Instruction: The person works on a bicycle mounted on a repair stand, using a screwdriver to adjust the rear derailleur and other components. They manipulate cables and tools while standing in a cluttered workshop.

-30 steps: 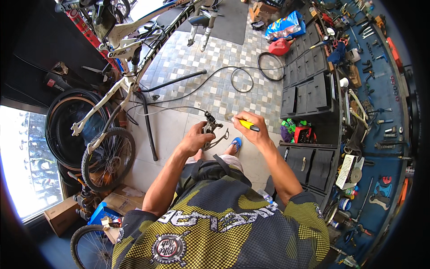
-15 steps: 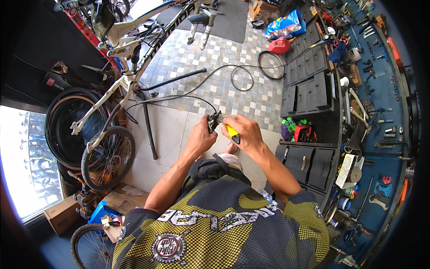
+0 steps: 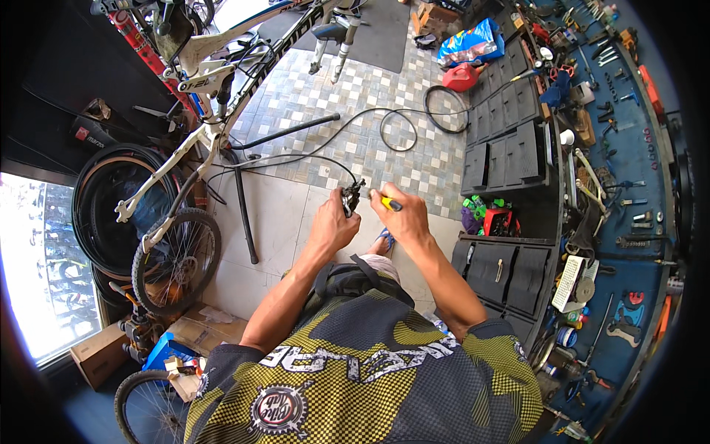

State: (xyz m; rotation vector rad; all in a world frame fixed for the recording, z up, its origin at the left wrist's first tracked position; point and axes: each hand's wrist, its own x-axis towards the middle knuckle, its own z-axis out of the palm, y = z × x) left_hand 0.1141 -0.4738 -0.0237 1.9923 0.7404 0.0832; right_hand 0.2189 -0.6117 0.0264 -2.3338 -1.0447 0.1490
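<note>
My left hand (image 3: 332, 229) is closed around a small black and silver bicycle part (image 3: 351, 198), whose exact kind is too small to tell. A black cable (image 3: 325, 157) runs to its top end from the bicycle frame's side. In my right hand (image 3: 410, 220) is a yellow and black handled tool (image 3: 391, 203), gripped in closed fingers. The tool's working end is mostly hidden by the fingers. Both hands are in front of my body, a short gap apart, and the tool is clear of the part.
To the left, a white bicycle frame (image 3: 211, 131) hangs on a stand with black legs (image 3: 246, 214). Wheels and tyres (image 3: 89, 211) lean beyond it. On the right are black drawers (image 3: 515, 152) and a blue tool board (image 3: 629, 214). A red container (image 3: 460, 77) sits farther off.
My right hand has drawn the yellow-handled tool slightly away from the part and turned it, opening a gap. My left hand stays nearly in place, holding the part.
</note>
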